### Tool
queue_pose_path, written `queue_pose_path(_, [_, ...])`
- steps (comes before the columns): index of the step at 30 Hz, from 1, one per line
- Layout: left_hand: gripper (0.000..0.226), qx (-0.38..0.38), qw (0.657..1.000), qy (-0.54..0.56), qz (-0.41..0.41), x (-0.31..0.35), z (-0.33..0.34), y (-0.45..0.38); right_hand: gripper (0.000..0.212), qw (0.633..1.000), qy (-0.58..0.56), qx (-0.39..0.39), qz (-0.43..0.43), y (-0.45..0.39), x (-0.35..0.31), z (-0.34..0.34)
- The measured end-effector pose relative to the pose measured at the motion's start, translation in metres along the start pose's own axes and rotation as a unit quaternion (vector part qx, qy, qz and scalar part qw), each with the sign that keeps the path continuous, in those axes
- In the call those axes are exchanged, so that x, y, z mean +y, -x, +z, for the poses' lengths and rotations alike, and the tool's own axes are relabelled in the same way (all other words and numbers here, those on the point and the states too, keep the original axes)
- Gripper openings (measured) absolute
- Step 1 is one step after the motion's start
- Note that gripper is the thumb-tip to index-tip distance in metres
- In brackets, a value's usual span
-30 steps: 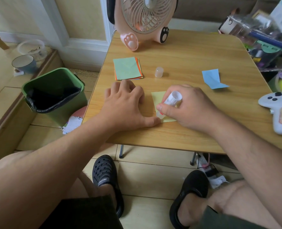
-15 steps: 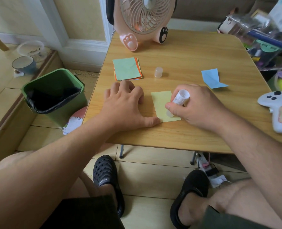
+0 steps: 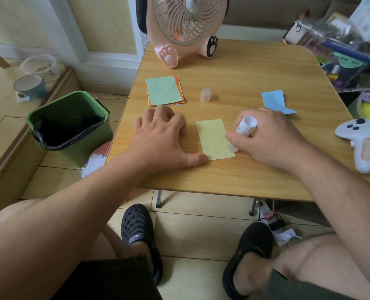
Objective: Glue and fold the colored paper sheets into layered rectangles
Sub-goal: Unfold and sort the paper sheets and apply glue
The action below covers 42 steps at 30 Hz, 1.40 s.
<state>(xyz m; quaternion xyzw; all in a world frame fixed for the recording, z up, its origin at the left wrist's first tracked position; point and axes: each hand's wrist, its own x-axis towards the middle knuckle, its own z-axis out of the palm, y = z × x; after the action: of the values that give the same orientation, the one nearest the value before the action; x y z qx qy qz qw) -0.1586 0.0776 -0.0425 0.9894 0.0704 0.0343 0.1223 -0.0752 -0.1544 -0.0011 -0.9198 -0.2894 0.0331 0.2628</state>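
Note:
A yellow paper rectangle (image 3: 214, 138) lies flat on the wooden table (image 3: 244, 169) between my hands. My left hand (image 3: 161, 138) rests palm down on the table, its thumb pressing the paper's lower left corner. My right hand (image 3: 264, 137) grips a white glue stick (image 3: 243, 128), whose tip touches the paper's right edge. A stack of colored sheets (image 3: 164, 90) with a green one on top sits further back. The glue stick's clear cap (image 3: 205, 95) stands beside the stack. A folded blue paper (image 3: 276, 101) lies at the right.
A pink fan (image 3: 186, 27) stands at the table's far edge. A white game controller (image 3: 361, 139) lies at the right edge, with clutter behind it. A green bin (image 3: 69, 124) stands on the floor to the left. My feet in black slippers are under the table.
My right hand has drawn the glue stick rightwards across the yellow paper to its right edge, uncovering most of the sheet. My left hand has stayed in place.

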Motion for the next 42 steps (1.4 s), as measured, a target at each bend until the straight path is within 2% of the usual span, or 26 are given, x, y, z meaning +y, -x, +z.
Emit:
queue_pose_path(6, [0.078, -0.002, 1.000, -0.001, 0.000, 0.000, 0.000, 0.000, 0.024, 0.995, -0.062, 0.081, 0.025, -0.002, -0.004, -0.007])
queue_pose_path(12, [0.077, -0.004, 1.000, 0.011, 0.006, -0.004, 0.000, 0.000, 0.024, 0.997, -0.071, 0.005, -0.014, -0.003, -0.019, 0.012])
queue_pose_path(22, [0.054, 0.019, 0.999, 0.023, 0.012, -0.005, 0.004, -0.001, 0.026, 0.996, -0.075, -0.022, -0.049, -0.005, -0.021, 0.027])
queue_pose_path(31, [0.075, 0.012, 1.000, 0.002, 0.009, -0.003, 0.003, 0.001, 0.022, 0.997, -0.064, -0.022, -0.022, -0.001, -0.007, 0.014])
queue_pose_path(42, [0.076, 0.013, 1.000, -0.010, 0.014, -0.002, 0.004, 0.001, 0.021, 0.999, -0.040, -0.004, -0.009, 0.001, 0.005, 0.002])
